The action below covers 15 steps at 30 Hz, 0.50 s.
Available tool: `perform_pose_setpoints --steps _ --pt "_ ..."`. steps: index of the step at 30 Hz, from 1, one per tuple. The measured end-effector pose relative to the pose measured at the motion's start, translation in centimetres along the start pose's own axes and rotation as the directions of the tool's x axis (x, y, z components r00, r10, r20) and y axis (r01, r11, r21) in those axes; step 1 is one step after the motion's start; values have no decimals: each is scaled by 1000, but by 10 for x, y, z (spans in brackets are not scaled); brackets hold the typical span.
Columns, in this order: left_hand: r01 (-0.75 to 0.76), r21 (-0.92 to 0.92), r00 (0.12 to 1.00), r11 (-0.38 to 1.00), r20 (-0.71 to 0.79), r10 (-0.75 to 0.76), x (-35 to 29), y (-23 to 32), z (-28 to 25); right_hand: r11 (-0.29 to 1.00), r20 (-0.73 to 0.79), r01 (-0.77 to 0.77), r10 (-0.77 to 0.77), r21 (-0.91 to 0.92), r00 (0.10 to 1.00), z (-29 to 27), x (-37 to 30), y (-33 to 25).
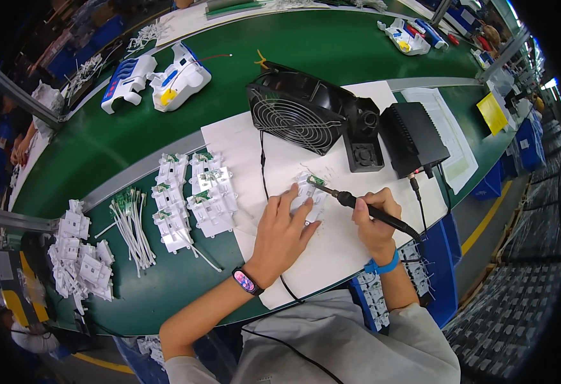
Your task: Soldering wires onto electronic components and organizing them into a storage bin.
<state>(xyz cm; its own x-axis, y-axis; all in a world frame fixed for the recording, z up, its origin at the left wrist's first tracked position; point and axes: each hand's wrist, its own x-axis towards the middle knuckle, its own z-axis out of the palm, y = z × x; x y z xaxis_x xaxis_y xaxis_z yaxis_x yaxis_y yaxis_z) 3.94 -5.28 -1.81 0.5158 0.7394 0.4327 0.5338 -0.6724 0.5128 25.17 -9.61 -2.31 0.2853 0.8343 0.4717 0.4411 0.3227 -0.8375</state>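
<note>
My right hand (377, 224) is closed around the black handle of a soldering iron (383, 216). The iron's metal tip points up and left, at the small green circuit board (316, 180) on a white plastic housing (311, 200); whether it touches I cannot tell. That housing lies on the white paper sheet. Over its left side rests my left hand (281, 229), fingers spread and the fingertips on the plastic, steadying contact visible at the index finger and thumb side. The palm covers part of the paper.
Behind the housing stand a black fan (296, 115) with a wire grille and a black power box (415, 137). To the left are white housings with boards (213, 195), a bundle of wired boards (130, 224) and piled white housings (79, 256). A blue bin (443, 275) sits below the right edge.
</note>
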Motion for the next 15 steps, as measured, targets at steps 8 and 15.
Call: perform_pose_setpoints --steps 8,15 --pt "2 -8 999 1000 -36 -2 1 2 1 979 -168 -32 67 202 984 -2 -5 1" --pt "-4 10 1000 1000 -31 4 1 1 2 991 -122 30 -15 128 992 -5 -3 4"
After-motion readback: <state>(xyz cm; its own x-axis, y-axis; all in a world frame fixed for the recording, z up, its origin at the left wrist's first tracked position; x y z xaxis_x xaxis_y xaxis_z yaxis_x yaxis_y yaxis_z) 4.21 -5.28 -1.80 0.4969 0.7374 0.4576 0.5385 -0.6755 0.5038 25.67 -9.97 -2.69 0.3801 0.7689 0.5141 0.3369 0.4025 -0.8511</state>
